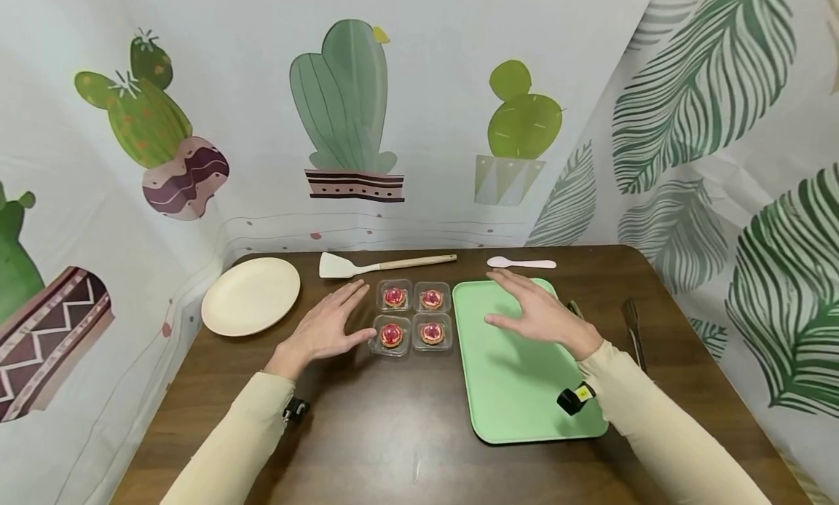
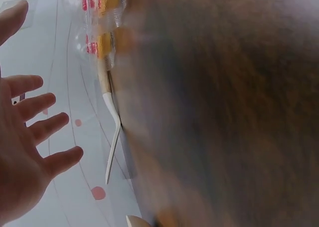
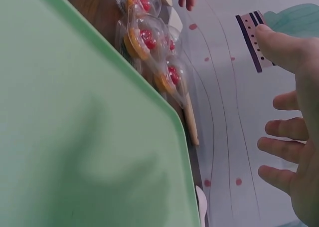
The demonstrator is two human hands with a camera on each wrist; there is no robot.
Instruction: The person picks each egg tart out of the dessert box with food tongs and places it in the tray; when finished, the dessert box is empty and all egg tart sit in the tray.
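My left hand [image 1: 321,330] hovers over the table, fingers straight and holding nothing, just left of several small fruit tarts [image 1: 391,335] in clear plastic boxes. Its thumb appears close to the front left box in the head view; the left wrist view shows the hand [image 2: 22,147] with its fingers spread. Above the green tray [image 1: 518,410], my right hand [image 1: 540,312] is held in the air with nothing in it, casting a shadow on the tray. The tart boxes stand two by two, with red topping on each tart.
A cream plate [image 1: 251,297] lies at the back left. Along the back edge are a white spatula [image 1: 337,266] with a wooden handle and a pale pink spoon [image 1: 521,263]. Right of the tray lies a dark utensil [image 1: 633,330]. A printed cloth [image 1: 432,126] hangs behind the table.
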